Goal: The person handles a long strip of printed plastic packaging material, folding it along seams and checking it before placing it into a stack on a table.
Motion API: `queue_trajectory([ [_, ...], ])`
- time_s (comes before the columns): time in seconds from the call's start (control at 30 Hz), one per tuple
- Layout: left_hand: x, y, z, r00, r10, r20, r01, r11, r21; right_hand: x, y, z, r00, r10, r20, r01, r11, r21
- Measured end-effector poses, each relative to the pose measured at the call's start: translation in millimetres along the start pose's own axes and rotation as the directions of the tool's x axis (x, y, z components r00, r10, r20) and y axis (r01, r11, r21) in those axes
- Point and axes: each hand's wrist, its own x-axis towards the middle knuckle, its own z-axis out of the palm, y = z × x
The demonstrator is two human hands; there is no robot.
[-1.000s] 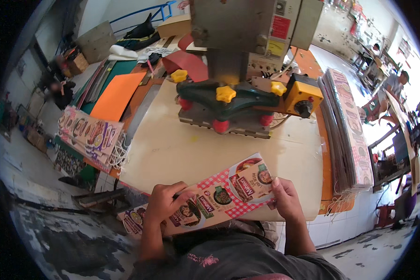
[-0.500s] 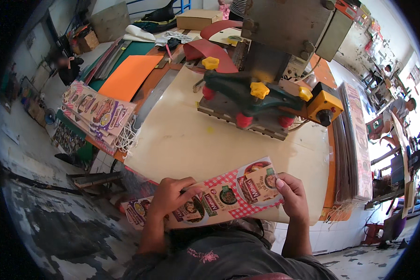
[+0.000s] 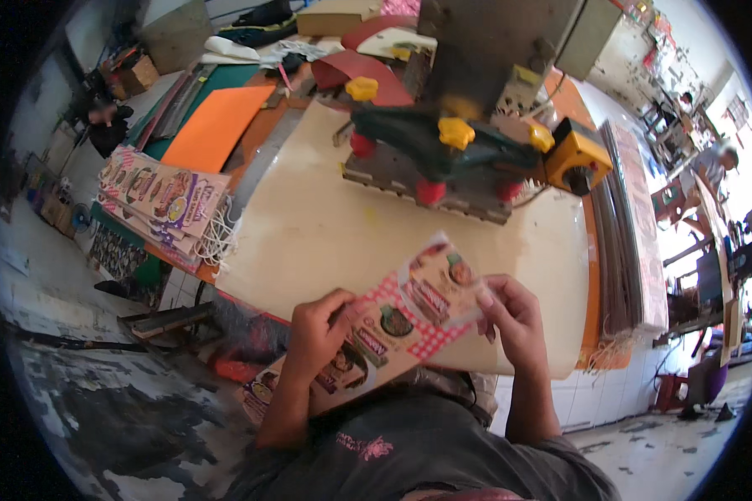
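A long, flat printed strip (image 3: 430,338) with food pictures and red-and-white checks lies slanted in front of my body, its far end over the table's near edge. My left hand (image 3: 319,330) grips it along its upper edge near the middle, thumb on top. At its right edge my right hand (image 3: 516,319) pinches it between thumb and fingers; some fingertips are hidden or blurred. The strip's lower left end passes behind my left forearm. Beyond my hands stands a press (image 3: 443,159) with a dark green frame, yellow knobs and red feet.
A cream sheet (image 3: 301,225) covers the table. Similar printed pieces with white strings form a pile (image 3: 163,196) at the left. Tall stacks (image 3: 635,242) stand along the right edge. An orange sheet (image 3: 217,129) lies at the back left. Other people are in the background.
The strip has tilted more steeply, its far end swinging up and left. My right hand has moved slightly left and up with its edge. The view has shifted a little.
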Motion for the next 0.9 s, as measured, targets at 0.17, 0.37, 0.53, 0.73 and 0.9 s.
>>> queue_trajectory([
  [0.17, 4, 1, 10, 0.994, -0.041, -0.106, 0.03, 0.994, -0.104, 2, -6, 9, 0.999, -0.05, -0.009, 0.051, 0.988, 0.149],
  [0.37, 6, 10, 13, 0.997, -0.034, -0.067, 0.025, 0.99, -0.139, -6, -13, 7, 0.992, -0.122, -0.01, 0.121, 0.964, 0.235],
  [0.53, 5, 11, 14, 0.998, -0.057, -0.033, 0.051, 0.985, -0.163, -3, -14, 4, 0.987, -0.163, 0.007, 0.161, 0.979, 0.129],
  [0.73, 7, 16, 14, 0.999, -0.042, 0.023, 0.045, 0.99, -0.134, -7, -19, -3, 0.992, -0.128, -0.004, 0.128, 0.991, -0.027],
  [0.9, 11, 18, 16, 0.995, -0.051, 0.086, 0.064, 0.986, -0.154, -6, -13, -5, 0.985, -0.164, -0.06, 0.159, 0.984, -0.081],
])
